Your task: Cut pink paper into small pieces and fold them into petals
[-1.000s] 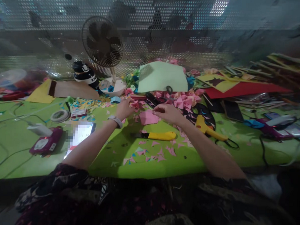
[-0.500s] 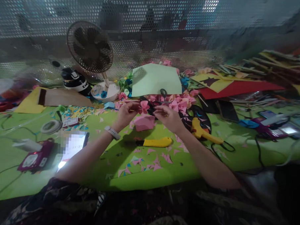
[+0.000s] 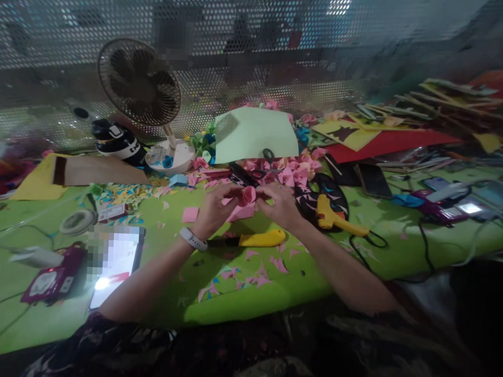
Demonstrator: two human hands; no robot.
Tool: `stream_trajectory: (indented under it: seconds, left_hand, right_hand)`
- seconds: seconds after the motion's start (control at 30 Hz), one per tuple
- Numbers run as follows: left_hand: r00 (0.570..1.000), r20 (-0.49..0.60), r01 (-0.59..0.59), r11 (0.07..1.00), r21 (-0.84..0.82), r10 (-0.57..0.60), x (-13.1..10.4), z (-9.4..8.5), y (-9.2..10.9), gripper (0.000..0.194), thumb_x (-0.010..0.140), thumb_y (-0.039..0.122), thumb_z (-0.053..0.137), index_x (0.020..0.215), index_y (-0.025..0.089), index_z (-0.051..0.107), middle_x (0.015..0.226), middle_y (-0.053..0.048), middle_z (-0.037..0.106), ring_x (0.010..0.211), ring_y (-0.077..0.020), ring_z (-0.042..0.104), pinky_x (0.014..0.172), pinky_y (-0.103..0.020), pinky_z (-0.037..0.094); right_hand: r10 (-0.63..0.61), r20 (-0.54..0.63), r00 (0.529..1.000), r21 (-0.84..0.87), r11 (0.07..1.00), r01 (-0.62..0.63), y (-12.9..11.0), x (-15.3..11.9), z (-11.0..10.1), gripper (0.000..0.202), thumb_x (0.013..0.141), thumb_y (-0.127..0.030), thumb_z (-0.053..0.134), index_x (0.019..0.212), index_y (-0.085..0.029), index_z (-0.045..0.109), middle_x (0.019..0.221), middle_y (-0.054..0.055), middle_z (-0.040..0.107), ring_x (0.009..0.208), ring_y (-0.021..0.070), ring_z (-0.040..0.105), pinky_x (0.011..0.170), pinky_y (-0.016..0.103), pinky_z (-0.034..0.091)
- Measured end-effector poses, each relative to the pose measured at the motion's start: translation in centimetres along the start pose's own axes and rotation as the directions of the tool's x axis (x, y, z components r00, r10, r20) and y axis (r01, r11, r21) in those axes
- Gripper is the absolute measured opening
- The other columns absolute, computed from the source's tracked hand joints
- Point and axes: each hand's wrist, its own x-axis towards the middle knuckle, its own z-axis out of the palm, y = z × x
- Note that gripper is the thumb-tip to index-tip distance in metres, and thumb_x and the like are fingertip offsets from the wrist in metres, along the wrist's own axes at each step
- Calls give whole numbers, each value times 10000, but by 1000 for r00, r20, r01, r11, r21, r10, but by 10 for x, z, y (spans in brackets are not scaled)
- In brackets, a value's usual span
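Note:
Between my two hands is a small pink paper flower (image 3: 248, 195), curled into a cup. My left hand (image 3: 217, 208), below which a pale wristband (image 3: 193, 239) sits, pinches its left side. My right hand (image 3: 279, 205) pinches it from the right. Under the flower a folded pink paper piece (image 3: 240, 212) lies on the green table, partly hidden by my fingers. A yellow-handled cutter (image 3: 261, 239) rests just in front of my hands. Scissors with dark handles (image 3: 268, 155) lie behind them, beside a heap of pink paper flowers (image 3: 300, 171).
A yellow glue gun (image 3: 336, 217) is on the right, near a dark round tray. At left stand a fan (image 3: 140, 83) and a lit phone (image 3: 118, 266). A pale green sheet (image 3: 256, 136) covers part of the back. Pink scraps (image 3: 256, 272) lie near the front edge.
Both hands have drawn closer together and moved slightly lower around the flower, which now looks more cupped. The view has shifted a little. A pink square left of my left hand is now visible.

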Motion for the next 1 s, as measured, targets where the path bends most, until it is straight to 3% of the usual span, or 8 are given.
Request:
stream_trajectory:
  seconds: [0.13,0.3,0.47,0.7,0.87,1.0]
  left_hand:
    - [999,25,34,999,12,-34,-5,-1,-8,212,776,128,705,948,231,775,918,-54,752,807,-186,696,769,-282,527]
    - [990,129,17,955,297,-57,-13,-8,-10,246,852,115,581,1004,206,751,952,-43,781,861,-196,722,783,-289,532]
    - [992,94,25,858,513,-86,-25,-11,-4,228,863,121,577,949,213,767,934,-29,793,836,-199,719,758,-283,512]
    - [993,24,68,738,672,-114,-45,-18,9,143,887,231,625,892,187,761,781,-46,756,654,-166,632,609,-260,381]
    - [989,121,-18,737,675,-87,-65,-30,14,236,957,299,543,904,189,745,806,-49,754,669,-163,628,618,-262,360]
    - [967,212,-29,766,642,-141,-73,-32,15,240,959,287,531,915,181,742,840,-56,759,673,-169,630,597,-262,343]
  right_hand:
    - [40,0,999,-11,999,-40,1,1,0,207,855,-217,543,968,-213,716,927,51,749,820,203,670,791,338,522]
    - [-76,12,997,50,996,76,8,2,7,171,857,-186,560,953,-210,700,927,48,753,832,197,683,772,319,530]
    - [-66,57,996,136,989,58,3,-2,16,180,852,-186,545,971,-205,679,932,49,749,813,194,690,756,325,543]
    - [-26,88,996,224,975,5,-3,-2,24,226,803,-240,597,1026,-215,623,943,47,737,835,198,711,753,330,566]
    - [57,76,995,135,989,-67,14,22,21,283,802,-229,580,1083,-214,611,969,53,743,915,223,721,810,351,555]
    - [78,133,988,4,997,-79,16,56,39,326,795,-205,568,1116,-190,625,1007,79,751,942,245,716,848,374,542]
